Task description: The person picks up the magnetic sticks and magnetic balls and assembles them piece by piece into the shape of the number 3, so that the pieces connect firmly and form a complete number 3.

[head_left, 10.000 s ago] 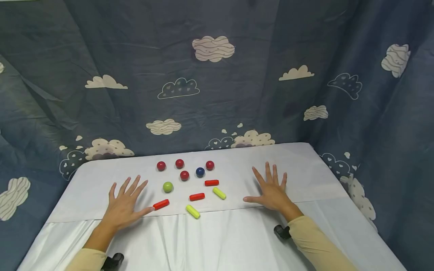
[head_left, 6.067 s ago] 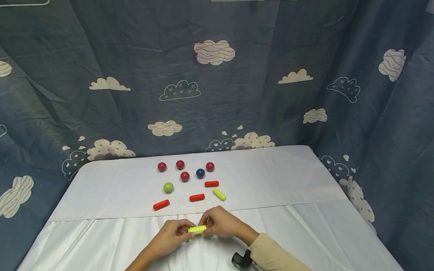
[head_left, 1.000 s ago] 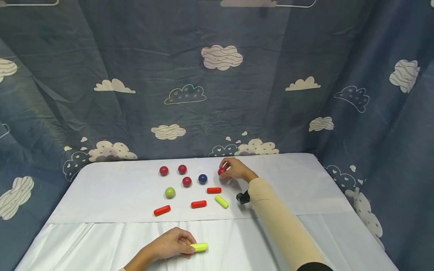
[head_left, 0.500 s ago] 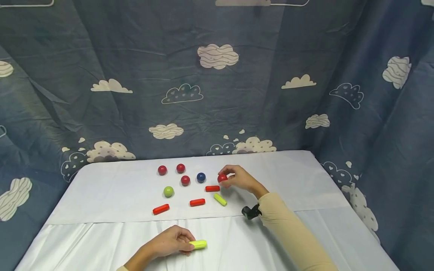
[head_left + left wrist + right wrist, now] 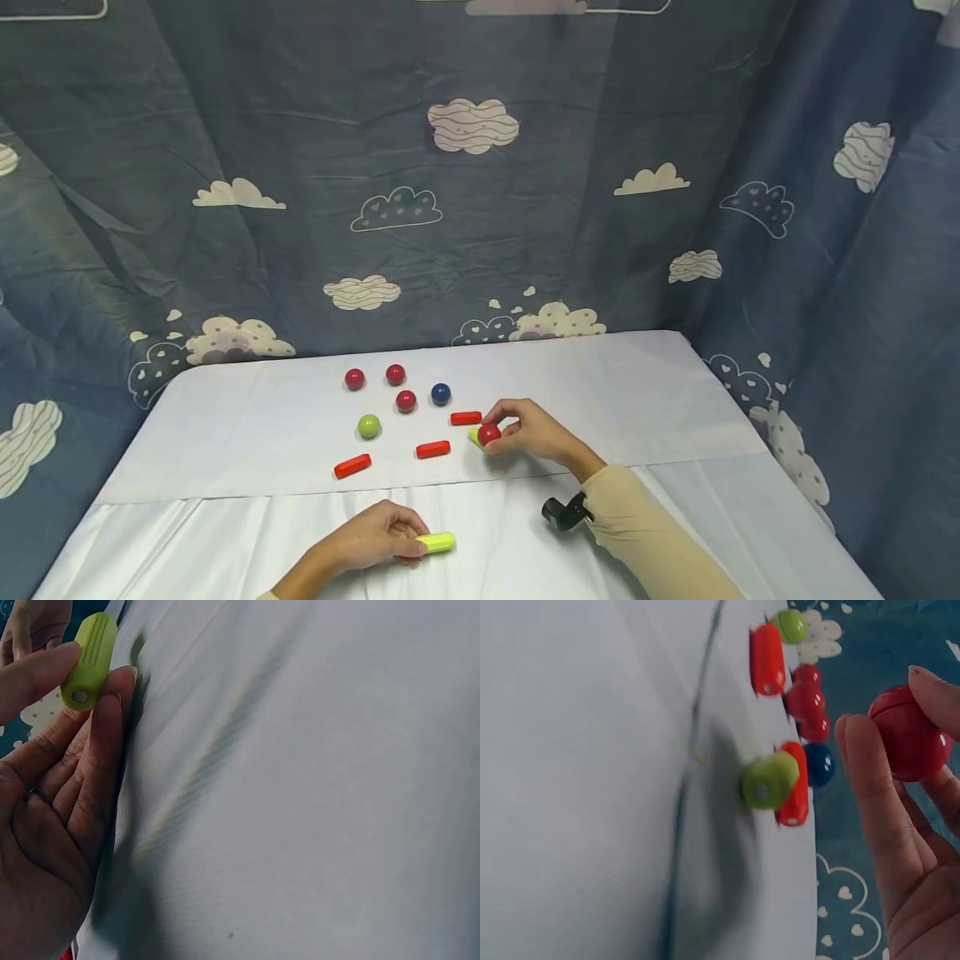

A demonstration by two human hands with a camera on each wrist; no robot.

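Near the front middle of the table in the head view, my left hand (image 5: pixel 378 536) pinches one end of a yellow-green rod (image 5: pixel 438 542). The left wrist view shows that ridged rod (image 5: pixel 93 656) between thumb and fingers, a small round metallic spot on its end. My right hand (image 5: pixel 536 433) holds a glossy red ball (image 5: pixel 489 433) with thumb and fingertips. In the head view this ball partly covers a second yellow-green rod (image 5: pixel 475 437). Seen from the right wrist, the red ball (image 5: pixel 907 742) appears held clear of the cloth.
Three red rods (image 5: pixel 432 450) lie across the white cloth-covered table (image 5: pixel 637 400). Behind and left of them are a green ball (image 5: pixel 369 427), a blue ball (image 5: pixel 441 394) and three more red balls (image 5: pixel 406 401). A dark curtain with clouds (image 5: pixel 525 208) hangs behind.
From the back of the table, my right hand has brought the red ball nearer, over the second yellow-green rod. My left hand keeps its rod in nearly the same place.
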